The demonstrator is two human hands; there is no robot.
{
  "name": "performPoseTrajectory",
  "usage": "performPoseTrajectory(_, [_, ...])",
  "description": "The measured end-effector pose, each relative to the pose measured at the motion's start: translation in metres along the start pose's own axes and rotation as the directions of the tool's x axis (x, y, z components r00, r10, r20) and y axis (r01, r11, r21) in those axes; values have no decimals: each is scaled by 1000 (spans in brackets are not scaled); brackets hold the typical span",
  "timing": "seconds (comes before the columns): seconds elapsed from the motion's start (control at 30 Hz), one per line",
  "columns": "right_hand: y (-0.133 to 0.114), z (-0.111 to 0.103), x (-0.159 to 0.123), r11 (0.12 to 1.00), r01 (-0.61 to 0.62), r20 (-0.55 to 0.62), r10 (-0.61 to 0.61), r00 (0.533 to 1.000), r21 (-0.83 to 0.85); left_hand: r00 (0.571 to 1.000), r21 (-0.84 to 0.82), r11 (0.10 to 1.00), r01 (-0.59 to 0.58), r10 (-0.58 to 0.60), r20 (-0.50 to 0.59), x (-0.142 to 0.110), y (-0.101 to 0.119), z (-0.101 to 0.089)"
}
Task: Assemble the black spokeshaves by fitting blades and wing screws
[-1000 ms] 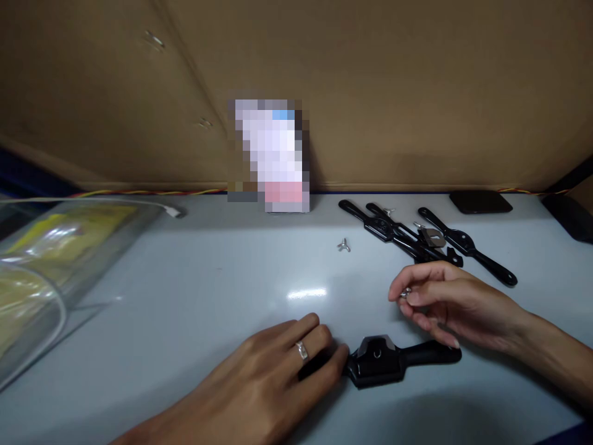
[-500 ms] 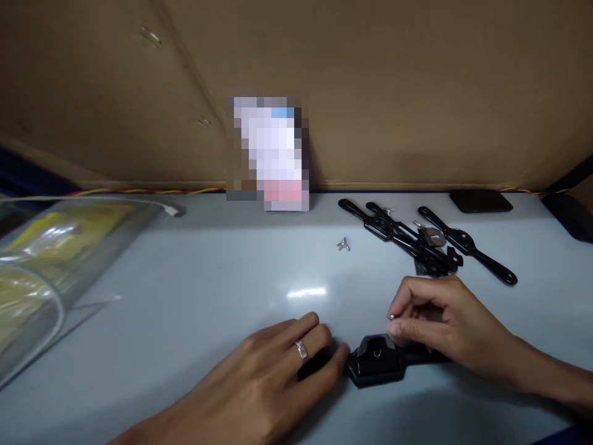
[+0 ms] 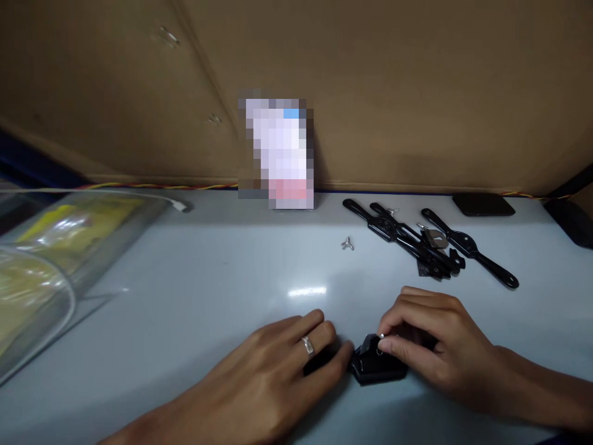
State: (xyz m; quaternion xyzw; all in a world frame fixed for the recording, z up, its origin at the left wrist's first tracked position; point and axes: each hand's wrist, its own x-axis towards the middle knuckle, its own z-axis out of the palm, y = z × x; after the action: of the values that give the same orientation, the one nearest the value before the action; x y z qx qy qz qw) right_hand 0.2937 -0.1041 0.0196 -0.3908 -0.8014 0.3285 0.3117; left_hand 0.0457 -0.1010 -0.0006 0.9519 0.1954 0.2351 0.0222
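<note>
A black spokeshave [image 3: 377, 371] lies across the near part of the table, its body between my two hands. My left hand [image 3: 273, 358] is closed round its left handle. Between the thumb and forefinger of my right hand [image 3: 435, 337] is a small silver screw [image 3: 382, 336], mostly hidden by the fingertips. That pinch is right over the hole in the spokeshave's middle; whether the screw is in the hole I cannot tell. The right handle is hidden behind my right hand.
Beyond my right hand lie several black spokeshave bodies [image 3: 382, 228] and loose metal plates [image 3: 435, 239]. A silver wing screw [image 3: 347, 243] sits left of them. Plastic bags with yellow contents [image 3: 78, 222] and a white cable [image 3: 69, 296] are at left. A blurred-out upright object [image 3: 287, 154] leans against the cardboard [image 3: 393, 93].
My right hand has moved left and down, bringing the screw from beside the spokeshave's body to over its middle hole. My left hand stays on the handle. The view has shifted slightly.
</note>
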Motion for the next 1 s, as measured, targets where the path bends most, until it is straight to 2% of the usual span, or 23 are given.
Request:
performPoseTrajectory(0.2, [1, 3, -2, 991, 128, -24, -129, 991, -38, 1000, -13, 1000, 2, -2, 6, -1, -1, 1])
performPoseTrajectory(0.67, [4, 6, 0, 984, 158, 11, -158, 987, -82, 1000, -21, 1000, 11, -12, -13, 2, 0, -1])
performPoseTrajectory(1.0, [5, 8, -3, 951, 220, 69, -210, 975, -216, 999, -82, 996, 39, -37, 22, 0, 1, 2])
